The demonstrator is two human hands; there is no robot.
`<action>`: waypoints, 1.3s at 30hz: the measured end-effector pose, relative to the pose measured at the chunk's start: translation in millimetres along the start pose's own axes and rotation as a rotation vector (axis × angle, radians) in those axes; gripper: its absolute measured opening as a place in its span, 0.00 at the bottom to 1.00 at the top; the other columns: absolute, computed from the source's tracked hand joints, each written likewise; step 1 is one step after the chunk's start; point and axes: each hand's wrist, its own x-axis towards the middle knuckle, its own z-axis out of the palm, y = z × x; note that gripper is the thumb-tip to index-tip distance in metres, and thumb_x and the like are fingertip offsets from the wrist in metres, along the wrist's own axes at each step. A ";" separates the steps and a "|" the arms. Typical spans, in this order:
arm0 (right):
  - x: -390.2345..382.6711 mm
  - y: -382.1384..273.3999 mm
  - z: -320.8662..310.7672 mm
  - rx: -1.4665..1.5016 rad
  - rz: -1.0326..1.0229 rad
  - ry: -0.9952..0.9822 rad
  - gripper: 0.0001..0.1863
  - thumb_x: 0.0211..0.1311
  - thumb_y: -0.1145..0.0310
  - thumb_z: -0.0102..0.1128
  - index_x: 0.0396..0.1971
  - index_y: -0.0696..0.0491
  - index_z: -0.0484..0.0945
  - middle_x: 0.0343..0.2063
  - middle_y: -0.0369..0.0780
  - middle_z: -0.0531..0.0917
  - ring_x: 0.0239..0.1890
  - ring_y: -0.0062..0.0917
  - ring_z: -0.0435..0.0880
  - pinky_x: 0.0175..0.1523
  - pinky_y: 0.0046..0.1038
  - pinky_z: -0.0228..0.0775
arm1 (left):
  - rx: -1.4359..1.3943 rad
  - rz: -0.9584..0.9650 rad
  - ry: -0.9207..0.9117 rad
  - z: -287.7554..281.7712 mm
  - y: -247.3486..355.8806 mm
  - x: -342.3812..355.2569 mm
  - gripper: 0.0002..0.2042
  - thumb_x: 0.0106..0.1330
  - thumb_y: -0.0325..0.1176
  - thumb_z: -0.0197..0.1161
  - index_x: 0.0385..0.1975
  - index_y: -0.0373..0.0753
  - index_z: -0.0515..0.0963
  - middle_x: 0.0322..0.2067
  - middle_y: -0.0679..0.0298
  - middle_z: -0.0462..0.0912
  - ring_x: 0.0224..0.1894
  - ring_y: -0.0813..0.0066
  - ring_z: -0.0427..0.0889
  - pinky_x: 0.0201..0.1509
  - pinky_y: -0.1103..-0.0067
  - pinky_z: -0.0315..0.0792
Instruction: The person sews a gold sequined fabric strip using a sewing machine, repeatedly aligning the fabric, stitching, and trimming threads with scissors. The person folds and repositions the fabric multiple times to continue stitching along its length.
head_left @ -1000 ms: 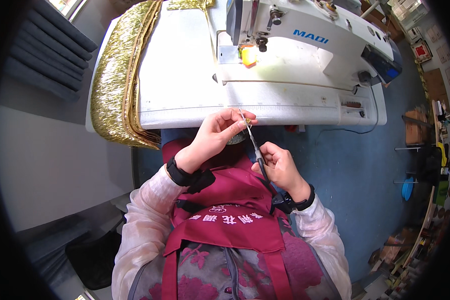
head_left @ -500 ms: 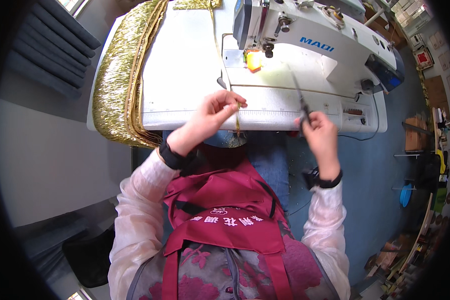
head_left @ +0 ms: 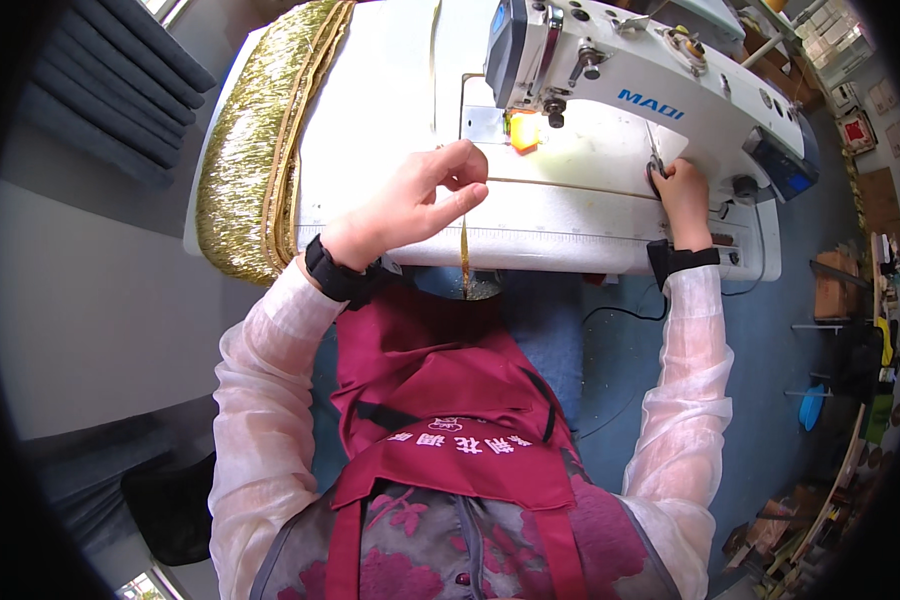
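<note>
Fringe [head_left: 260, 150], gold and stacked in layers, lies along the left end of the white surface [head_left: 380, 80] and reaches its front edge. The left wrist is just beside it; a careless outward swing of that arm could catch the layers and drag them askew or over the edge.

Further right, a thin gold strip [head_left: 465, 250] hangs below the left hand [head_left: 420, 195] and over the front edge, its lower end in front of a round, flecked thing too hidden to name. Another gold length [head_left: 433, 70] lies on the surface beyond the hand; whether the two join cannot be told, as the hand covers the place between. A loose pinch could let the strip slip off the edge, and a sharp tug could twist or fray it. The left hand is half curled, thumb close to the bent forefinger; whether they clamp the strip is not clear.

Next comes the machine [head_left: 620, 75], with an orange-yellow part [head_left: 523, 132] near its needle. A strip drawn too far that way might snag there.

At the right, scissors [head_left: 655, 165] point away from the person beneath the machine's arm. Careless handling could knock the blades against the machine or nick the fingers. The right hand [head_left: 686, 190] is closed around the handles, well apart from the left.
</note>
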 end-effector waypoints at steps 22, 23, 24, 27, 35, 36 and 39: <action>-151.3 -240.1 -10.4 1.480 -0.140 -1.080 0.32 0.83 0.45 0.43 0.23 0.54 0.76 0.22 0.34 0.78 0.28 0.19 0.75 0.39 0.23 0.67 | 0.056 -0.138 0.772 61.6 1.8 -118.1 0.20 0.65 0.18 0.69 0.51 0.36 0.66 0.27 0.70 0.76 0.27 0.89 0.75 0.29 0.88 0.69; -145.5 -238.4 -8.0 1.446 -0.048 -1.017 0.30 0.83 0.48 0.46 0.21 0.52 0.75 0.19 0.32 0.76 0.25 0.16 0.72 0.36 0.21 0.65 | 0.031 -0.179 0.881 51.6 -14.2 -120.7 0.20 0.65 0.18 0.69 0.51 0.35 0.67 0.26 0.70 0.76 0.25 0.89 0.72 0.27 0.86 0.66; -139.0 -233.0 -8.0 1.387 -0.043 -0.937 0.24 0.81 0.52 0.52 0.23 0.51 0.76 0.19 0.30 0.74 0.23 0.13 0.69 0.34 0.19 0.62 | 0.136 -0.181 0.920 40.2 -29.7 -125.6 0.20 0.65 0.18 0.69 0.52 0.36 0.67 0.26 0.70 0.75 0.25 0.88 0.71 0.27 0.86 0.65; -123.7 -216.3 -9.4 1.370 0.086 -0.891 0.22 0.76 0.55 0.62 0.23 0.53 0.78 0.19 0.26 0.73 0.23 0.08 0.66 0.30 0.17 0.55 | 0.269 -0.223 1.031 19.0 -70.5 -137.2 0.21 0.65 0.19 0.69 0.53 0.37 0.66 0.26 0.69 0.75 0.25 0.86 0.70 0.29 0.85 0.64; -109.1 -172.0 -3.0 1.181 -0.039 -0.613 0.12 0.68 0.66 0.72 0.28 0.58 0.83 0.24 0.28 0.80 0.28 0.08 0.73 0.34 0.17 0.65 | 0.637 -0.194 1.251 19.6 -109.1 -151.0 0.44 0.55 0.26 0.81 0.71 0.35 0.60 0.48 0.57 0.75 0.45 0.65 0.77 0.51 0.72 0.73; -110.5 -166.4 -2.8 1.120 -0.058 -0.591 0.12 0.67 0.66 0.73 0.28 0.58 0.82 0.24 0.28 0.80 0.28 0.08 0.73 0.34 0.17 0.65 | 0.529 -0.287 1.274 19.4 -109.8 -152.0 0.49 0.52 0.28 0.84 0.73 0.35 0.58 0.51 0.55 0.73 0.52 0.59 0.75 0.60 0.68 0.70; -113.1 -143.0 -7.8 0.973 0.009 -0.599 0.12 0.66 0.66 0.74 0.27 0.57 0.82 0.23 0.28 0.80 0.28 0.08 0.73 0.34 0.17 0.65 | 0.538 -0.336 1.281 18.2 -111.8 -152.7 0.48 0.51 0.31 0.85 0.72 0.35 0.60 0.50 0.56 0.73 0.51 0.60 0.75 0.58 0.67 0.71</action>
